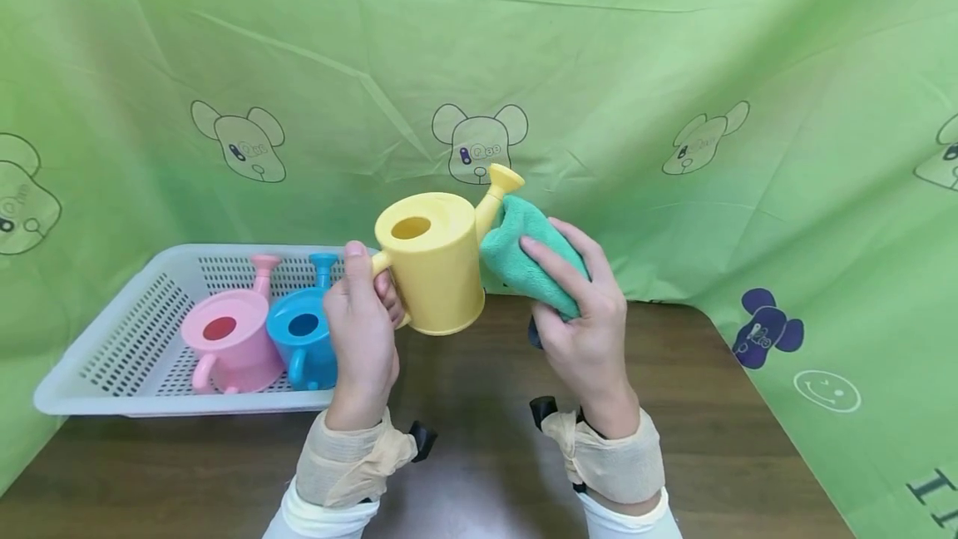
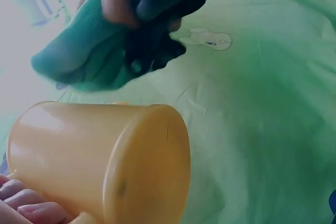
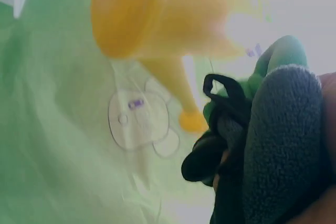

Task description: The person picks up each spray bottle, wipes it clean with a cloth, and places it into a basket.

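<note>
A yellow watering can [image 1: 437,281] is held up above the table by my left hand [image 1: 362,327], whose fingers wrap its handle while the thumb points up. Its spout [image 1: 494,198] slants up to the right, and the can's bottom [image 2: 152,171] faces the left wrist camera. My right hand [image 1: 591,318] grips a folded cloth [image 1: 531,256], green on one face and dark grey [image 3: 283,140] on the other. In the head view the cloth overlaps the base of the spout; the left wrist view shows a gap between cloth and can body.
On the left of the brown table [image 1: 479,439] stands a white perforated basket [image 1: 120,356]. Inside it sit a pink watering can [image 1: 243,348] and a blue watering can [image 1: 299,327], side by side. A green printed curtain [image 1: 599,48] hangs behind and along the sides.
</note>
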A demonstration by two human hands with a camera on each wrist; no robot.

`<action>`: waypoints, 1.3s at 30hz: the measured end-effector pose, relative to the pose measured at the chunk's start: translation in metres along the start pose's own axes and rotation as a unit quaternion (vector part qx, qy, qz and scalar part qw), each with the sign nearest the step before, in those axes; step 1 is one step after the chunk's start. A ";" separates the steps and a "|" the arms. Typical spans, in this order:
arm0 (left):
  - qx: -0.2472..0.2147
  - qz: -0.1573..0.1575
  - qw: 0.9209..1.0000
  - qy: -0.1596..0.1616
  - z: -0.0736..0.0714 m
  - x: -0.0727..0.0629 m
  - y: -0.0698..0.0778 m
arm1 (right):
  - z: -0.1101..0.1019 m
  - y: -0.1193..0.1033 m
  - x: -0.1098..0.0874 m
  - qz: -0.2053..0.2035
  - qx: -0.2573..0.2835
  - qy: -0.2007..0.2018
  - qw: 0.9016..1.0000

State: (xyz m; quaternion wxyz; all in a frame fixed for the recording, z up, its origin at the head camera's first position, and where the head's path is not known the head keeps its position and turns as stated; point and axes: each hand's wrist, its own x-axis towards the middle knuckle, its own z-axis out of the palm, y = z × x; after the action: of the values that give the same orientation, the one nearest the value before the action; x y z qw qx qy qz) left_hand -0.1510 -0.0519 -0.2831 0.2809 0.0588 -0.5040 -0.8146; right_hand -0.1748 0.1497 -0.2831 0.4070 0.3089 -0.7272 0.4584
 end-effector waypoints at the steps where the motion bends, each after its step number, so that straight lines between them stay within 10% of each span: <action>1: 0.006 -0.002 1.000 -0.001 0.001 -0.001 0.000 | 0.003 -0.002 0.000 0.005 0.002 0.000 1.000; 18: 0.025 0.032 0.999 0.003 0.001 -0.001 -0.003 | 0.019 -0.011 -0.006 0.013 -0.014 -0.061 0.998; 39: -0.120 0.130 0.983 0.053 -0.011 0.016 0.012 | 0.025 -0.003 -0.008 0.002 -0.074 -0.195 0.978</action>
State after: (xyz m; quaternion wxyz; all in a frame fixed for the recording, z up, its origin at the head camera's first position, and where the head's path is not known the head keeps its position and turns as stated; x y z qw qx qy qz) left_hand -0.1555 -0.0724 -0.2748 0.4158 0.0016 -0.3903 -0.8214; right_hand -0.1766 0.1260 -0.2950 0.2779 0.3598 -0.8252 0.3350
